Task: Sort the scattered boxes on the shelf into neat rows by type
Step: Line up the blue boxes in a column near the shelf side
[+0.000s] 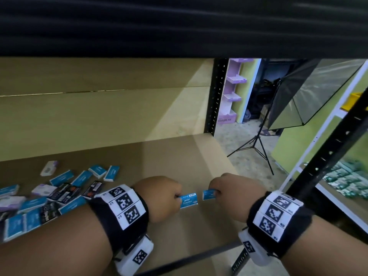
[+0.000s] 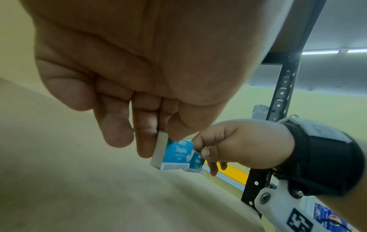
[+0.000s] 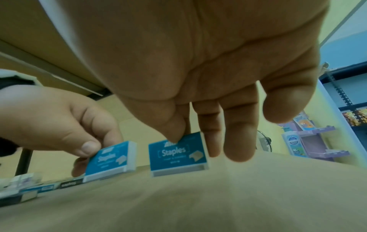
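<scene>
Two small blue "Staples" boxes stand side by side, a small gap apart, near the front right of the brown shelf board (image 1: 169, 156). My left hand (image 1: 178, 196) pinches the left blue box (image 1: 189, 200) between thumb and fingers, as the left wrist view shows (image 2: 174, 155). My right hand (image 1: 215, 193) pinches the right blue box (image 1: 209, 194) by its top edge, seen close in the right wrist view (image 3: 176, 155). Both boxes are upright with their lower edges at the board. A scattered pile of boxes (image 1: 59, 192), blue, black and white-purple, lies to the left.
The upper shelf (image 1: 179, 26) hangs low overhead. Black perforated posts stand at the back right (image 1: 217, 96) and front right (image 1: 328, 156). Beyond the shelf's right end are a light stand tripod (image 1: 256, 144) and a neighbouring shelf with green packs (image 1: 346, 180).
</scene>
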